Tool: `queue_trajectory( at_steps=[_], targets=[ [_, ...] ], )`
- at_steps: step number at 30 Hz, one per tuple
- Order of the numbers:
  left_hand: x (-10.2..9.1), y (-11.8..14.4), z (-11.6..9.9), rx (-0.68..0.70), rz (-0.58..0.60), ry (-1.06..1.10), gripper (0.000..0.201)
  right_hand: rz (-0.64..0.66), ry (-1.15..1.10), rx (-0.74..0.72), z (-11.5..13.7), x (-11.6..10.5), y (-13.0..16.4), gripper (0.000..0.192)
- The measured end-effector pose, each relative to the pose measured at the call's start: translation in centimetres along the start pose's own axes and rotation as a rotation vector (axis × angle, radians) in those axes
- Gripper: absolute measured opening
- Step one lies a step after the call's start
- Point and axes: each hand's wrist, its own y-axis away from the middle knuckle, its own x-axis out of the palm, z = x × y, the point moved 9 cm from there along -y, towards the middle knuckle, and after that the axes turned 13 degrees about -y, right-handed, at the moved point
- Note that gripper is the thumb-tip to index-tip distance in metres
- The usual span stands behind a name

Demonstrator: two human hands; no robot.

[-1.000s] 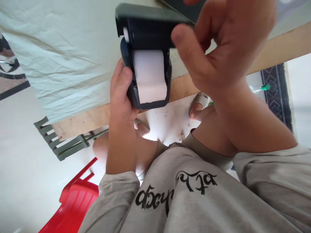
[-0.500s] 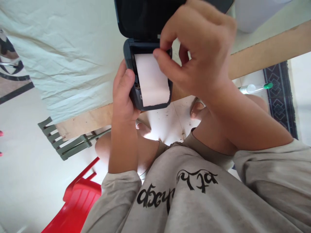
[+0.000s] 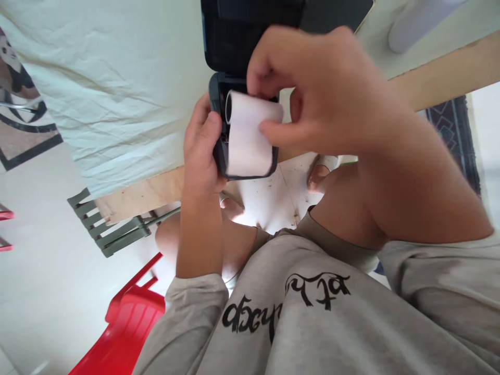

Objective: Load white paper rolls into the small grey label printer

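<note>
My left hand (image 3: 203, 143) is wrapped round the left side of a small dark label printer (image 3: 220, 156), its thumb on the rim. The printer's black lid (image 3: 234, 39) is swung up and away at the top. A white paper roll (image 3: 253, 112) sits tilted at the printer's bay, its hollow end showing on the left and a loose flap of paper hanging over the front edge. My right hand (image 3: 300, 96) pinches the roll at its right part, thumb on the front and fingers behind. The fingertips behind the roll are partly hidden.
A pale cloth (image 3: 128, 94) covers the table, with a bare wooden edge (image 3: 144, 190) nearest me. A white cylindrical object (image 3: 417, 26) stands at the upper right. Below left are a green slatted chair (image 3: 121, 237) and a red plastic chair (image 3: 125, 323).
The paper roll has come up and tilted out of the printer's bay, so its hollow end now shows. My right hand has closed on it; view and printer shifted slightly.
</note>
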Motion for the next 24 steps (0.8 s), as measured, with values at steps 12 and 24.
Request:
queue_trajectory(
  at_steps=[12, 24],
  targets=[
    [-0.7, -0.6, 1.5, -0.076, -0.049, 0.118, 0.026, -0.307, -0.282, 0.179, -8.3, -1.8, 0.9, 0.028],
    [-0.4, -0.5, 1.2, -0.033, 0.018, 0.135, 0.022, -0.326, -0.115, 0.097, -7.1, -4.3, 2.7, 0.06]
  ],
)
